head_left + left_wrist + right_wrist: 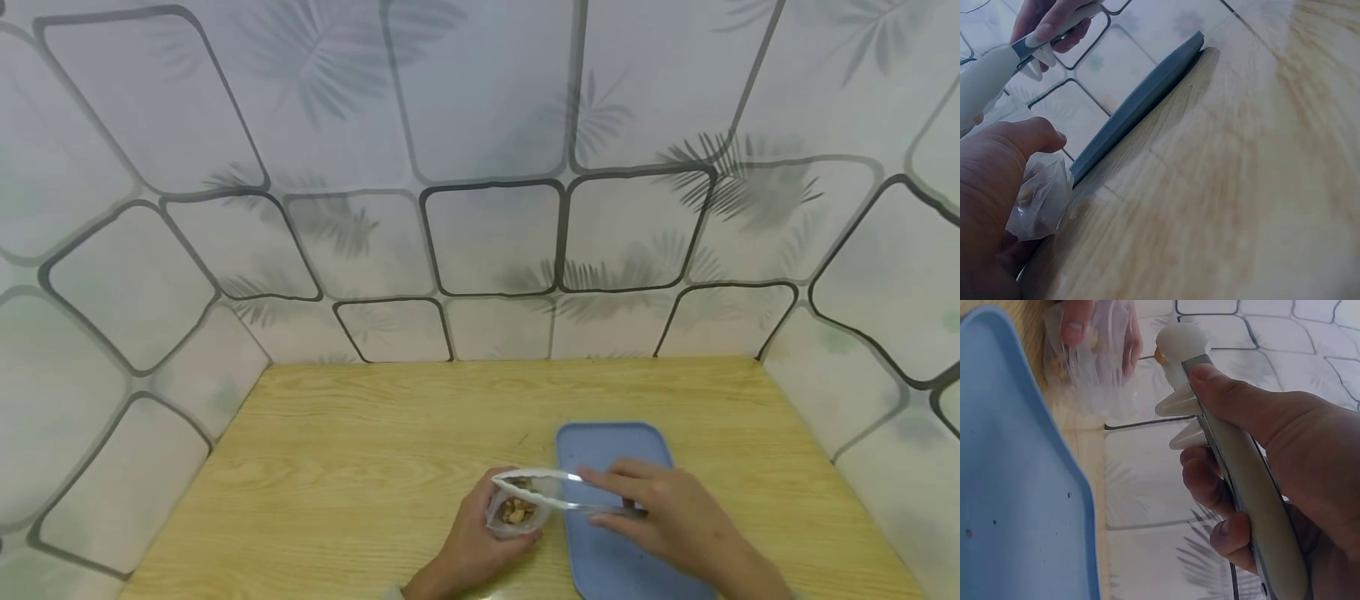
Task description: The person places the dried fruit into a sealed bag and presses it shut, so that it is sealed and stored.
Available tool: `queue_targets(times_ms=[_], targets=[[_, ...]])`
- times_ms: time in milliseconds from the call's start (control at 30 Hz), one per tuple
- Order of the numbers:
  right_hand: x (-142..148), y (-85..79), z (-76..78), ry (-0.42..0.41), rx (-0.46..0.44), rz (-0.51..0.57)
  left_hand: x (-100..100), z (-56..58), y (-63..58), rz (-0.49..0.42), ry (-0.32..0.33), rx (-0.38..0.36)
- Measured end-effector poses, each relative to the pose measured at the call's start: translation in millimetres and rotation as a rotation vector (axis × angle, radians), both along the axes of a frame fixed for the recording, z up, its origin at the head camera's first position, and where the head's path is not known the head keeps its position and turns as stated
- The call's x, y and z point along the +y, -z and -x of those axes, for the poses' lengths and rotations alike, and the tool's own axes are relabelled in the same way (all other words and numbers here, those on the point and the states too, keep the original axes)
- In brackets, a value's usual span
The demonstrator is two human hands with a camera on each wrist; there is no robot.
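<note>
My left hand (472, 542) grips a small clear plastic bag (1041, 200) by its sides, its top facing up. Light brown pieces (517, 510), nut-like in look, lie inside it. Tongs (1244, 469) with metal arms and white tips are in my right hand (678, 517), thumb on one arm and fingers round the other. The white tips (528, 473) overlap the bag's mouth in the head view. At those tips a brown piece (1160, 356) shows in the right wrist view.
A blue tray (600, 558) lies on the wood-grain table (337, 467), right of the bag and under my right hand. A few dark crumbs (994, 522) are scattered on it. Patterned panels (495, 242) enclose the table at the back and both sides.
</note>
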State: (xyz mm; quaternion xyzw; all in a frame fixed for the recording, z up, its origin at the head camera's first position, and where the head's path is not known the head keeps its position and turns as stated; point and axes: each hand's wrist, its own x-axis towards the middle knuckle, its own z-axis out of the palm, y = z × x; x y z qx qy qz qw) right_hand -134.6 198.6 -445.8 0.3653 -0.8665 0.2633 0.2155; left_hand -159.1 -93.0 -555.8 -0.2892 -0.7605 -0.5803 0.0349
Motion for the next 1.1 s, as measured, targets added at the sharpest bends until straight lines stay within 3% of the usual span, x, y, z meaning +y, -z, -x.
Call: queue_targets(times_ms=[400, 633, 867, 1100], targets=[[-14, 8.5, -0.9, -0.055, -0.057, 0.0, 1, 0.0, -1.1, -0.017, 0.013, -0.082], [-14, 7.6, -2.8, -0.016, -0.084, 0.007, 0, -1.2, -1.1, 0.03, -0.003, -0.144], [-5, 12.0, -3.8, 0.024, -0.001, 0.046, -1, -0.1, -1.0, 0.032, -0.002, -0.078], [6, 19.0, -6.9, 0.088, 0.005, 0.046, -1, -2.7, -4.8, 0.054, -0.029, -0.144]])
